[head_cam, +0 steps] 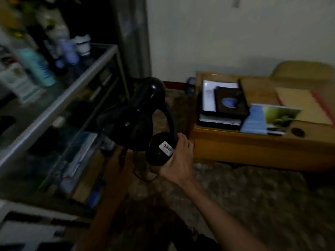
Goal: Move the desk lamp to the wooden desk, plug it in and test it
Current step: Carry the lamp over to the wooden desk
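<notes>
The black desk lamp point(145, 113) is held in the air, tilted, between the glass cabinet and the wooden desk point(235, 149). Its round base with a white sticker point(165, 148) faces me, the curved neck rises above it and the shade points left. My right hand point(178, 160) grips the base from below and the right. The lamp's dark cord point(145, 177) dangles under the base. My left hand point(123, 158) reaches up under the shade; its fingers are lost in the dark. The desk stands low at the right, about an arm's length beyond the lamp.
The desk carries a black paper tray point(220, 122) with a dark book point(230, 101), blue and green booklets point(268, 119), a tan folder point(304, 105) and a cable hole point(297, 132). A glass display cabinet point(59, 104) with bottles stands left. A chair back point(304, 69) rises behind the desk.
</notes>
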